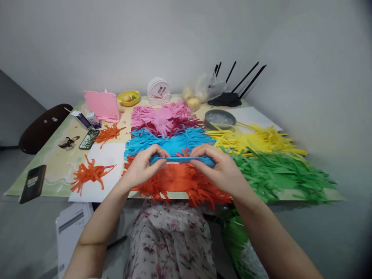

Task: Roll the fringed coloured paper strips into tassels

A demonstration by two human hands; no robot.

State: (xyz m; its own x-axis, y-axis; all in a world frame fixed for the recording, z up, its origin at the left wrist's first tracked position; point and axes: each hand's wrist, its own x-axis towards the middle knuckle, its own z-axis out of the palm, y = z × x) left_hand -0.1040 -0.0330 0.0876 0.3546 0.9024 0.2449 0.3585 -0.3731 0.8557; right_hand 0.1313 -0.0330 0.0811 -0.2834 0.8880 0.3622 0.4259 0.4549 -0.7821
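Between my left hand (148, 162) and my right hand (212, 164) a blue strip (178, 159) is stretched level, its ends bunched inside my closed fingers. It looks like soft felt or paper; which one I cannot tell. Below it lies a pile of orange fringed pieces (174, 178) with a plain middle band. Just beyond are blue fringed pieces (174, 145), then dark red and pink fringed pieces (162, 116). Two orange tassels (90, 174) rest on the left, one on a white sheet (112, 162).
On the right spread yellow fringes (258, 141) and green fringes (281, 176). A grey bowl (220, 119), a black router (225, 99) and a clear bag (207, 87) stand behind. Leftward are a pink tablet case (101, 105), drink cartons (81, 119) and a phone (33, 183) at the table edge.
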